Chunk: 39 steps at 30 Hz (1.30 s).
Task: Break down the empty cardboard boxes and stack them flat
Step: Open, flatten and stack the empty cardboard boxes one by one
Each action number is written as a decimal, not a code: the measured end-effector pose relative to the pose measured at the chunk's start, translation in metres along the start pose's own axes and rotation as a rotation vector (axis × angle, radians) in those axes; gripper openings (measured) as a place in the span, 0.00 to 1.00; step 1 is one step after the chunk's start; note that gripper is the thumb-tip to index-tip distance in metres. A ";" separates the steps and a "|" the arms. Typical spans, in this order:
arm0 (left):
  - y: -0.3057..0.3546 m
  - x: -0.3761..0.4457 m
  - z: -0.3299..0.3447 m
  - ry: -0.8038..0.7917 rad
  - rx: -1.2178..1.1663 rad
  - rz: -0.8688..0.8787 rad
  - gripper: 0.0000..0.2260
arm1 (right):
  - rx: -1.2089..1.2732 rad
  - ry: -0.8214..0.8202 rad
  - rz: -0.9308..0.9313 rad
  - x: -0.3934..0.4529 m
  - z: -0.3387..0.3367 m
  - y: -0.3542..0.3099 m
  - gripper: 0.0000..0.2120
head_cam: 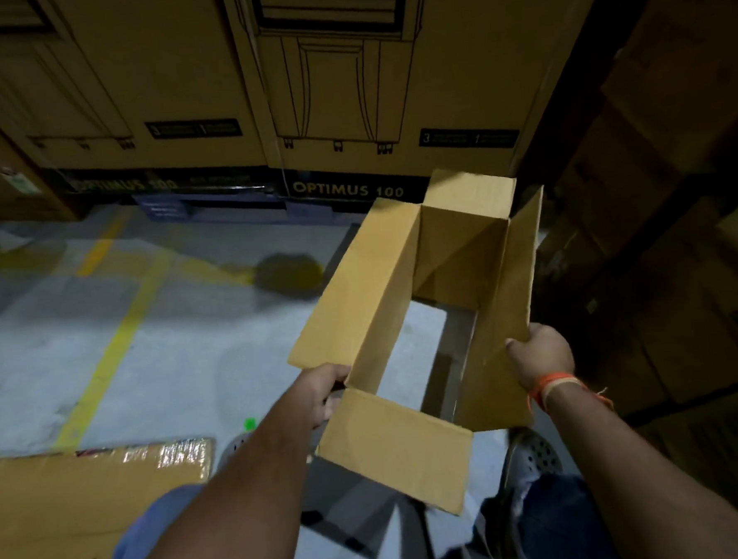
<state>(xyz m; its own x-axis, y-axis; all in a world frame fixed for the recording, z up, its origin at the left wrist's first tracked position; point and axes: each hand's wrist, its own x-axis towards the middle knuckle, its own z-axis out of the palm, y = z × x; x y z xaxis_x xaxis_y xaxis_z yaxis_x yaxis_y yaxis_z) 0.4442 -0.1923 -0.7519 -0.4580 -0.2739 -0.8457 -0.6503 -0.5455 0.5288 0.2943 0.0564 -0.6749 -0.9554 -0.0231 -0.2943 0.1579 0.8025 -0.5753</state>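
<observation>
An empty brown cardboard box [372, 287] hangs in the air in front of me, open at top and bottom so the grey floor shows through it. Its flaps stand out on all sides. My left hand [322, 394] grips the box at its near left corner, fingers curled under the edge. My right hand [540, 355] holds the near end of the right wall, thumb on the inside face. An orange thread is tied round that wrist.
A flat taped cardboard piece [83, 504] lies on the floor at lower left. Large printed cartons [347, 86] on a pallet stand ahead, and darker cartons [666, 218] stack on the right. Yellow lines [116, 338] mark the concrete floor. My feet in perforated clogs [538, 454] stand below the box.
</observation>
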 end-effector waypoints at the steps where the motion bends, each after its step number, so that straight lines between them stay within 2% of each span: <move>1: 0.004 -0.007 0.000 0.007 -0.005 0.051 0.06 | -0.007 -0.004 -0.011 -0.003 -0.003 0.000 0.12; 4: 0.018 -0.017 0.003 -0.030 -0.034 0.181 0.10 | -0.047 -0.010 -0.057 -0.007 -0.009 0.002 0.10; 8: 0.034 -0.025 0.011 -0.302 -0.327 0.239 0.05 | -0.033 -0.037 -0.062 -0.014 -0.020 0.006 0.04; 9: 0.036 -0.025 0.013 -0.370 -0.410 0.243 0.09 | -0.032 -0.043 -0.060 -0.015 -0.021 0.007 0.04; 11: 0.038 -0.028 0.021 -0.479 -0.368 0.223 0.19 | -0.078 -0.043 -0.080 -0.017 -0.019 0.008 0.05; 14: 0.029 -0.038 0.043 -0.485 -0.182 0.169 0.29 | -0.193 -0.034 -0.114 -0.027 -0.012 0.001 0.06; 16: 0.017 -0.049 0.062 -0.473 -0.190 0.199 0.38 | -0.289 -0.051 -0.171 -0.041 -0.008 -0.007 0.06; 17: 0.012 -0.056 0.072 -0.468 -0.219 0.217 0.36 | -0.346 -0.072 -0.218 -0.051 -0.005 -0.012 0.07; 19: 0.002 -0.064 0.090 -0.462 -0.197 0.241 0.26 | -0.458 -0.128 -0.336 -0.071 0.003 -0.016 0.09; 21: -0.005 -0.070 0.102 -0.456 -0.207 0.260 0.21 | -0.573 -0.184 -0.456 -0.096 0.016 -0.020 0.11; 23: -0.009 -0.067 0.107 -0.386 -0.224 0.367 0.15 | -0.639 -0.198 -0.547 -0.113 0.026 -0.023 0.14; 27: -0.012 -0.062 0.100 -0.195 -0.091 0.469 0.17 | -0.558 -0.235 -0.647 -0.124 0.031 -0.018 0.14; 30: -0.009 -0.061 0.092 -0.138 -0.077 0.493 0.19 | -0.326 -0.435 -0.549 -0.123 0.037 -0.010 0.17; 32: -0.002 -0.061 0.086 -0.181 -0.110 0.520 0.17 | -0.221 -0.491 -0.482 -0.120 0.040 -0.006 0.28; 34: 0.006 -0.061 0.081 -0.275 -0.176 0.537 0.15 | -0.209 -0.462 -0.491 -0.118 0.041 -0.005 0.39; 37: 0.017 -0.057 0.068 -0.372 -0.355 0.514 0.19 | -0.306 -0.343 -0.630 -0.124 0.032 -0.010 0.41; 39: 0.020 -0.053 0.048 -0.387 -0.445 0.481 0.22 | -0.359 -0.355 -0.729 -0.126 0.032 -0.016 0.41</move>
<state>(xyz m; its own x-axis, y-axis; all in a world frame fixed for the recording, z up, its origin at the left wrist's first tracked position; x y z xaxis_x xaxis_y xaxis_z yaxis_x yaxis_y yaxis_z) 0.4261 -0.1508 -0.6930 -0.8627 -0.3095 -0.4000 -0.0567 -0.7267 0.6846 0.4204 0.0276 -0.6528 -0.6446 -0.7375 -0.2014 -0.6049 0.6531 -0.4556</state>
